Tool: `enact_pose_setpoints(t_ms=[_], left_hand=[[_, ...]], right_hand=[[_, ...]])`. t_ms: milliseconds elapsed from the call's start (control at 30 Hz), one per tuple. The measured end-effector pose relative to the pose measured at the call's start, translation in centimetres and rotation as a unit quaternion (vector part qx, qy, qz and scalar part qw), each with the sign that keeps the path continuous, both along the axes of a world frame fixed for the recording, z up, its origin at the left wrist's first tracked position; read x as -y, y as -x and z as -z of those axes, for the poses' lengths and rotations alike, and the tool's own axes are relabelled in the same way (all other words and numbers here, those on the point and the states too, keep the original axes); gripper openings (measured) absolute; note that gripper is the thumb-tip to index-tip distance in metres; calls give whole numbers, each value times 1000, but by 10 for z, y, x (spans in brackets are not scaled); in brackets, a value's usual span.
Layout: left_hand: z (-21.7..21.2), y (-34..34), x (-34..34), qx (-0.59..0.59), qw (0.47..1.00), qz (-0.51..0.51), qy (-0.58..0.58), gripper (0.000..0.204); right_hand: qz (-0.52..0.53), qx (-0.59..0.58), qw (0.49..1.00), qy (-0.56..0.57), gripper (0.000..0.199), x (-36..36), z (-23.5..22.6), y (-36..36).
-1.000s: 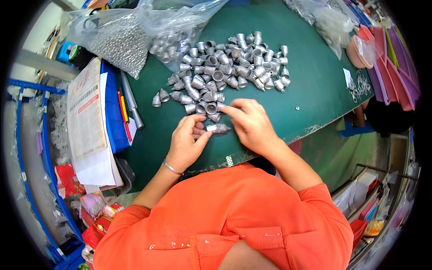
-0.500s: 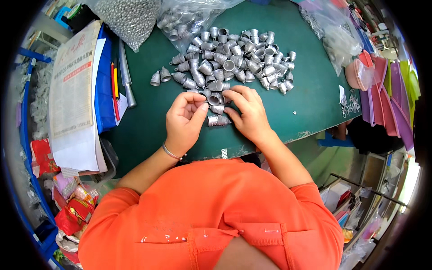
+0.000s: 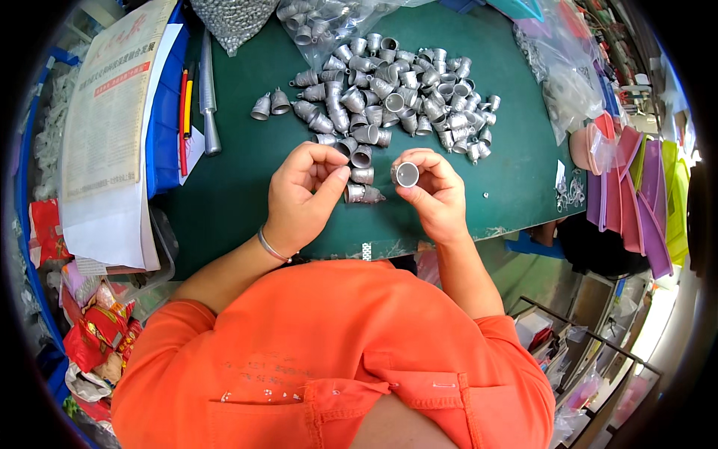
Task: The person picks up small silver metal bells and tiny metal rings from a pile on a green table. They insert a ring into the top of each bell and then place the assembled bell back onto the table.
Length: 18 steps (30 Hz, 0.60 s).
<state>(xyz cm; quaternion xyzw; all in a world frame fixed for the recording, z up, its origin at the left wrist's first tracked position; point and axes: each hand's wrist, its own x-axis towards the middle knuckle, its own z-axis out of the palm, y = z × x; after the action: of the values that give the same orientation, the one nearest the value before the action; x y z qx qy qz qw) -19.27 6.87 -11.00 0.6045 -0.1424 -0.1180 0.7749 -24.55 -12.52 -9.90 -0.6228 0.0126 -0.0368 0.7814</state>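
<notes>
Between thumb and fingers, my right hand (image 3: 440,196) grips a small grey metal bell (image 3: 407,174), its open mouth facing up toward me. My left hand (image 3: 301,200) is closed in a pinch; whatever lies between its fingertips is too small to make out. Just right of those fingertips, a bell lying on its side (image 3: 362,176) and a row of nested bells (image 3: 363,194) rest on the green table (image 3: 247,202). Beyond both hands spreads a loose pile of the same bells (image 3: 394,101), lying every which way. Two bells (image 3: 270,105) stand apart on the pile's left.
Clear plastic bags of metal parts (image 3: 238,22) lie at the table's far edge. At left, a blue bin (image 3: 166,127) holds pens and newspaper (image 3: 112,112), with a metal rod (image 3: 209,97) beside it. Pink, purple and green pouches (image 3: 636,194) hang over the right edge near small rings (image 3: 574,191).
My right hand has lifted a bell off the table and moved right, turning its mouth upward. My left hand stays pinched near the same spot. The whole view has shifted slightly.
</notes>
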Motion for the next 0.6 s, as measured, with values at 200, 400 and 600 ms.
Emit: enact_pose_setpoints(t_ms=[200, 400, 600], left_hand=[[-1, 2, 1, 142, 988, 23, -57, 30], [-9, 2, 2, 212, 970, 111, -51, 46], [-4, -6, -5, -99, 984, 59, 136, 23]], right_hand=[[-104, -109, 939, -309, 34, -4, -12, 1], [-121, -177, 962, -170, 26, -18, -11, 10], [-21, 129, 886, 444, 21, -18, -21, -20]])
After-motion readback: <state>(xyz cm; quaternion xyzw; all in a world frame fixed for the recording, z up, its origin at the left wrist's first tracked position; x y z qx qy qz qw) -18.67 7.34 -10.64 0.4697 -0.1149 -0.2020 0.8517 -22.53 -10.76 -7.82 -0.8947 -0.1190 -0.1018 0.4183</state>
